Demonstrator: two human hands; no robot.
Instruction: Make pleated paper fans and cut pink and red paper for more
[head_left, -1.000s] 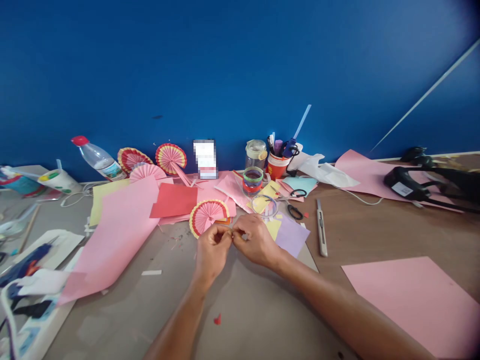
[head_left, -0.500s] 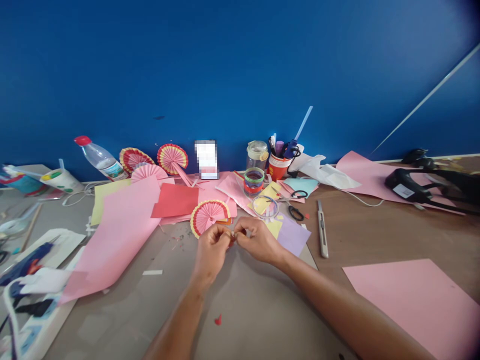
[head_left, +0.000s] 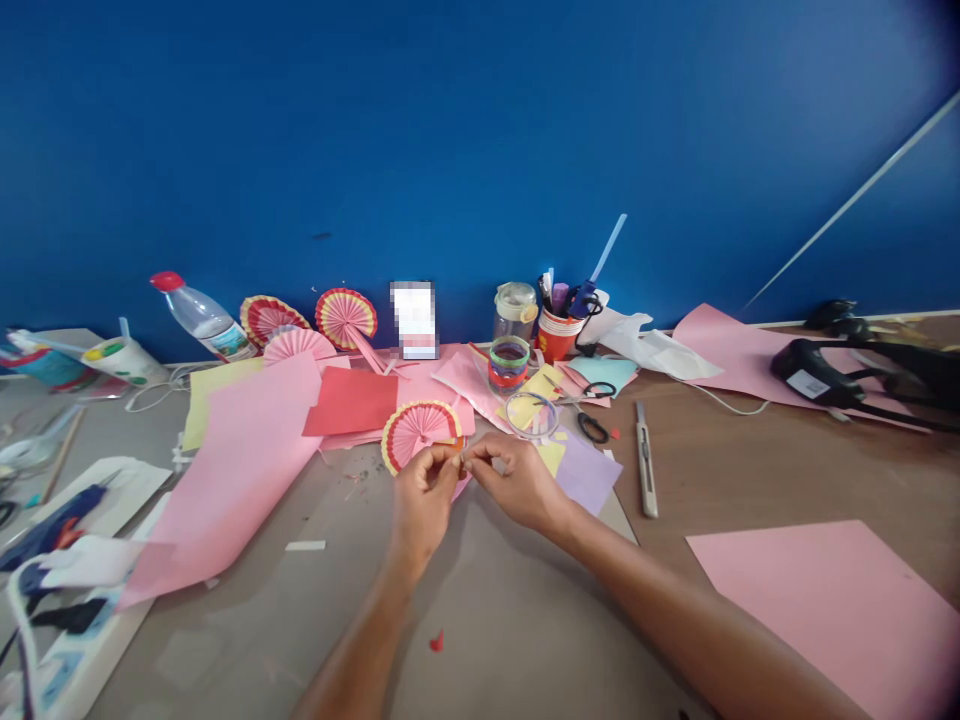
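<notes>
My left hand (head_left: 421, 497) and my right hand (head_left: 514, 480) meet fingertip to fingertip over the grey table (head_left: 487, 620), both pinched on a small pink paper piece (head_left: 460, 481) held between them. Just beyond the fingers lies a pleated pink paper fan with a yellow and red rim (head_left: 418, 428). A clear tape roll (head_left: 530, 413) and a lilac paper square (head_left: 586, 473) lie to the right of my right hand.
A big pink sheet (head_left: 232, 470) lies at the left, another pink sheet (head_left: 840, 600) at the right. A box cutter (head_left: 646, 460), black scissors (head_left: 592, 427), a red cup of pens (head_left: 558, 330), a jar (head_left: 513, 307), a water bottle (head_left: 199, 315) and more paper fans (head_left: 345, 315) line the blue wall.
Both hands have shifted slightly away from me, toward the fan, still pinched together. A bit of pink paper now shows below the fingers.
</notes>
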